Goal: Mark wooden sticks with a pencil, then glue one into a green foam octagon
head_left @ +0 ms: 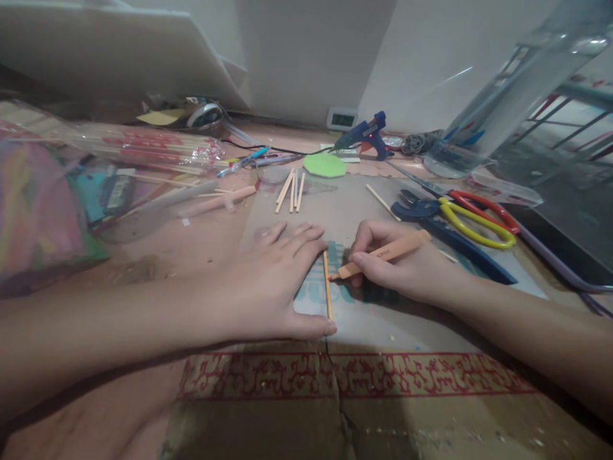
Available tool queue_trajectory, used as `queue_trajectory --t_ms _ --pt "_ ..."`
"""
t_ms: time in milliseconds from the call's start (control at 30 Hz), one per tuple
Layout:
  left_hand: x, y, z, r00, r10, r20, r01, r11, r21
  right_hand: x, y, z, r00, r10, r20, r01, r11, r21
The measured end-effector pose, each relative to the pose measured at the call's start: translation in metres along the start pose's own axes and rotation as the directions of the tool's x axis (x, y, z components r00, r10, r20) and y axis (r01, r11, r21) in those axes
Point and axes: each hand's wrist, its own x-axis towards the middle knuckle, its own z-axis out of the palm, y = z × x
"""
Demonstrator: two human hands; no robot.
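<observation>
My left hand (280, 281) lies on a pale sheet with its fingers spread. Its index fingertip and thumb pin the two ends of a thin orange-coloured wooden stick (327, 281). In my right hand (397, 262) is an orange marker (393, 252), slanted, its dark orange tip at the middle of the stick. Whether the tip touches the stick is hard to tell. Behind my hands lie several short plain wooden sticks (292, 191). A light green many-sided cutout (324, 165) lies beyond them.
Blue-handled pliers (454, 243) and red-and-yellow-handled scissors (479, 217) lie at right, near a clear cylinder (498, 108). A blue glue gun (366, 135) with a red light stands at the back. Bagged sticks (143, 144) and a colourful plastic bag (43, 204) fill the left.
</observation>
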Motion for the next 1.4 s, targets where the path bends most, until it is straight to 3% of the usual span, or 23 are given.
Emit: queue_trajectory --t_ms 200,500,867,1000,1133,1267,1400 --pt "0.001 0.002 0.001 1.000 -0.010 0.002 0.010 0.999 -0.037 0.001 0.000 -0.001 0.989 -0.036 -0.145 0.029 0.999 -0.046" --pt "0.002 0.002 0.000 1.000 0.003 -0.004 -0.003 0.999 -0.049 0.004 0.003 -0.004 0.996 -0.031 -0.083 0.024 0.996 -0.086" --pt "0.004 0.001 0.001 0.999 0.032 -0.012 -0.033 0.999 -0.041 0.003 0.000 -0.004 0.991 0.018 -0.133 -0.027 0.997 -0.070" --pt "0.007 0.001 0.001 0.997 0.061 -0.048 -0.064 0.996 -0.058 0.003 0.005 -0.003 0.982 -0.029 -0.185 0.026 0.999 -0.019" --pt "0.004 0.000 0.000 0.997 0.035 -0.073 -0.038 0.998 -0.044 -0.002 0.009 -0.001 0.957 -0.164 -0.241 0.172 0.985 0.012" --pt "0.002 -0.001 0.001 0.997 0.003 -0.077 -0.004 1.000 -0.011 -0.008 0.008 -0.001 0.932 -0.348 -0.103 0.319 0.921 -0.225" --pt "0.002 -0.002 0.002 0.997 0.013 -0.081 -0.013 1.000 -0.001 -0.012 0.010 -0.003 0.860 -0.497 0.114 0.492 0.750 -0.443"
